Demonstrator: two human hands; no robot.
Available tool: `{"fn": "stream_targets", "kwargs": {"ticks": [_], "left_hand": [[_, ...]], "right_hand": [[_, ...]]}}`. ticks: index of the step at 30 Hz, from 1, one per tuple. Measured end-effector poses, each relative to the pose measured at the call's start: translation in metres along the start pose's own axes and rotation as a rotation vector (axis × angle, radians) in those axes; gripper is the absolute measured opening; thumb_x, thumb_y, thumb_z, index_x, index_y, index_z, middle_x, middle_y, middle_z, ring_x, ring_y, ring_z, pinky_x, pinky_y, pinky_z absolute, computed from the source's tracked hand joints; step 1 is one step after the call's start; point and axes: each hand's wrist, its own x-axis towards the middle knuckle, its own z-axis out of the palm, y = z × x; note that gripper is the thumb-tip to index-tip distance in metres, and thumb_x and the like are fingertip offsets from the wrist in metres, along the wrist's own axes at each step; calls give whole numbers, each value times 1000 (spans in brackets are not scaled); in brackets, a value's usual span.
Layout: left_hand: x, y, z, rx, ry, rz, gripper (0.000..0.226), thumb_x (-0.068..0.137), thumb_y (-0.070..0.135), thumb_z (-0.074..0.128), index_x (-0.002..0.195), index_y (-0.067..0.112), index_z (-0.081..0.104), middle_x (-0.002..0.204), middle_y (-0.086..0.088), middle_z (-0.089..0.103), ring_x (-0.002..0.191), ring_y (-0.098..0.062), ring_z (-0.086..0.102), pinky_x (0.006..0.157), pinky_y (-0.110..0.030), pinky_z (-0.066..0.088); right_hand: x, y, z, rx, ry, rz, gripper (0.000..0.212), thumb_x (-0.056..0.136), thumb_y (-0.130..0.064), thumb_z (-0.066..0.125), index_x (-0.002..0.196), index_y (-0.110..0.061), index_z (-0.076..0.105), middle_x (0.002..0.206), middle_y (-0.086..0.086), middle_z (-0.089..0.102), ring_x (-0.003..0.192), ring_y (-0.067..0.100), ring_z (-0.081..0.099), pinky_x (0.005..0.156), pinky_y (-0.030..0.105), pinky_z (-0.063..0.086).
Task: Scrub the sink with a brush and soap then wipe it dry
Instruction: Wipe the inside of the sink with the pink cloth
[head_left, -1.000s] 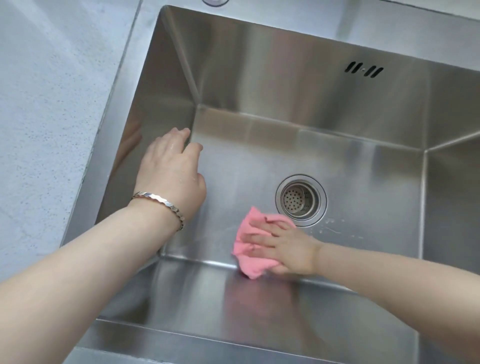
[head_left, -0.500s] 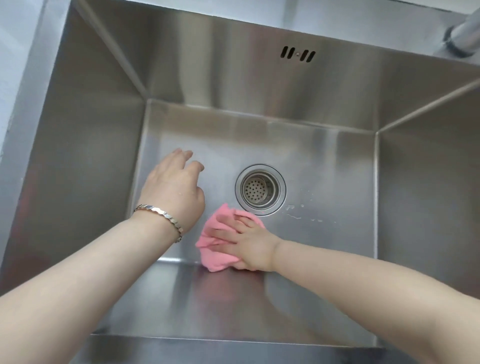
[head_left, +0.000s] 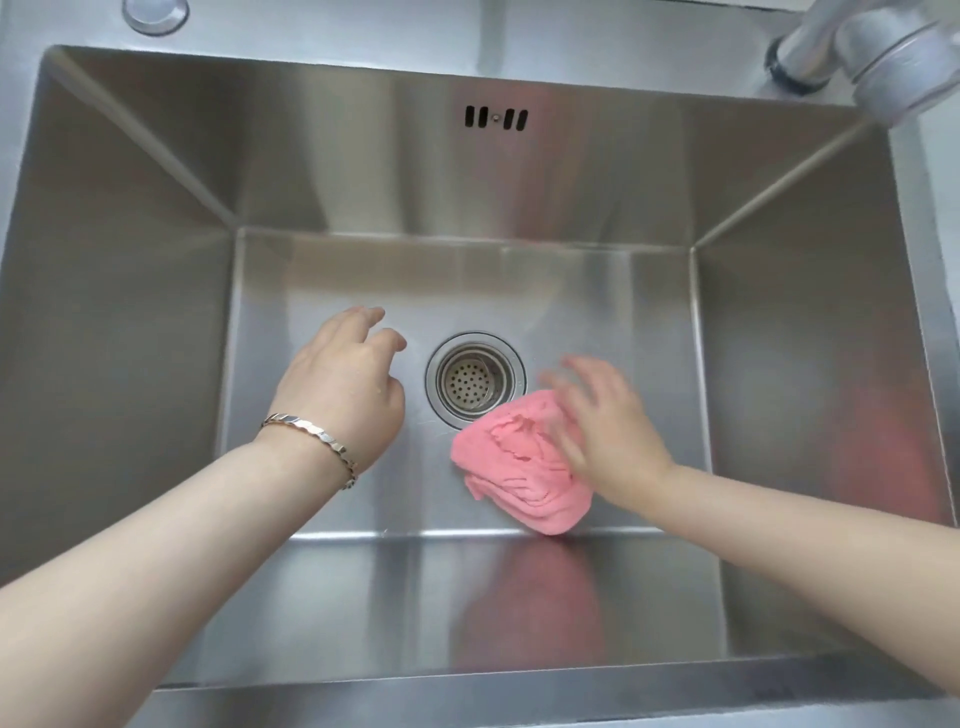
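The stainless steel sink (head_left: 130, 322) fills the view, with its round drain strainer (head_left: 475, 382) in the middle of the floor. A crumpled pink cloth (head_left: 519, 467) lies on the sink floor just right of and in front of the drain. My right hand (head_left: 608, 431) presses on the cloth with spread fingers, blurred by motion. My left hand (head_left: 345, 384), with a metal bracelet on the wrist, hovers over the floor left of the drain, fingers loosely bent and holding nothing.
A chrome faucet (head_left: 872, 52) reaches in at the top right corner. An overflow slot (head_left: 496, 118) sits in the back wall. A round cap (head_left: 156, 15) shows on the rim at top left.
My right hand has slid the pink cloth from left of the drain to its right front. My left hand has drifted towards the drain. The view has shifted right.
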Motion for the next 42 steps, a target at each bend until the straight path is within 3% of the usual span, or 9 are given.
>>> {"fn": "stream_targets", "kwargs": {"ticks": [5, 9, 13, 20, 25, 28, 35, 39, 42], "left_hand": [[5, 4, 7, 16, -31, -6, 43, 86, 5, 43, 128, 11, 51, 148, -6, 32, 140, -19, 19, 109, -31, 20], [9, 4, 13, 27, -51, 5, 43, 88, 6, 42, 130, 12, 49, 149, -4, 29, 140, -19, 19, 110, -30, 19], [11, 2, 20, 16, -56, -18, 43, 87, 5, 42, 129, 12, 50, 149, -3, 30, 140, -18, 19, 110, -30, 19], [10, 3, 23, 12, -69, -48, 43, 88, 5, 42, 129, 13, 50, 149, -2, 30, 140, -17, 18, 110, -32, 21], [10, 3, 15, -11, -66, -49, 42, 88, 4, 41, 129, 12, 50, 149, -2, 30, 140, -18, 18, 109, -34, 24], [11, 0, 6, -28, -59, -49, 42, 87, 4, 42, 127, 11, 51, 148, -4, 32, 138, -19, 20, 108, -35, 26], [6, -26, -7, -56, -4, -106, 41, 87, 1, 41, 125, 10, 53, 146, -3, 36, 136, -21, 25, 107, -36, 28], [2, -44, -10, -39, 33, -134, 41, 85, -1, 42, 122, 8, 55, 143, -5, 40, 134, -23, 28, 106, -38, 29], [-3, -51, -10, -29, 35, -145, 41, 84, -3, 44, 121, 7, 56, 143, -7, 41, 134, -24, 30, 106, -39, 30]], "right_hand": [[-21, -8, 62, -254, -426, -529, 53, 80, -52, 34, 129, -34, 38, 140, 2, 50, 126, 32, 49, 93, 62, 37], [13, 26, 53, -209, -429, -228, 54, 83, -50, 32, 133, -36, 46, 145, 3, 43, 132, 41, 38, 95, 68, 29], [72, 27, 44, -139, -318, -38, 68, 86, -59, 14, 149, -35, 7, 158, -5, -4, 145, 30, -12, 110, 62, 1], [78, 68, 25, -175, -208, 134, 65, 82, -63, 38, 143, -45, 24, 159, 3, 7, 143, 38, -7, 109, 62, -1], [-5, 89, 24, -249, -387, 405, 86, 70, -71, 3, 148, -36, -9, 155, 1, -24, 137, 39, -29, 109, 58, -14], [-51, 75, 34, -234, -447, 123, 73, 82, -66, 0, 140, -32, -27, 147, 1, -38, 131, 40, -39, 107, 68, -5], [-46, 67, 55, -299, -447, -727, 44, 98, -48, 24, 140, -40, 33, 157, -4, 16, 143, 39, 6, 104, 67, 10], [3, -29, 75, -206, -429, -757, 44, 92, -45, 37, 133, -36, 50, 149, 1, 38, 136, 43, 30, 98, 76, 20], [32, -106, 80, -249, -504, -708, 49, 99, -42, 32, 146, -38, 23, 159, -4, 1, 143, 38, -10, 102, 65, -13]]}}
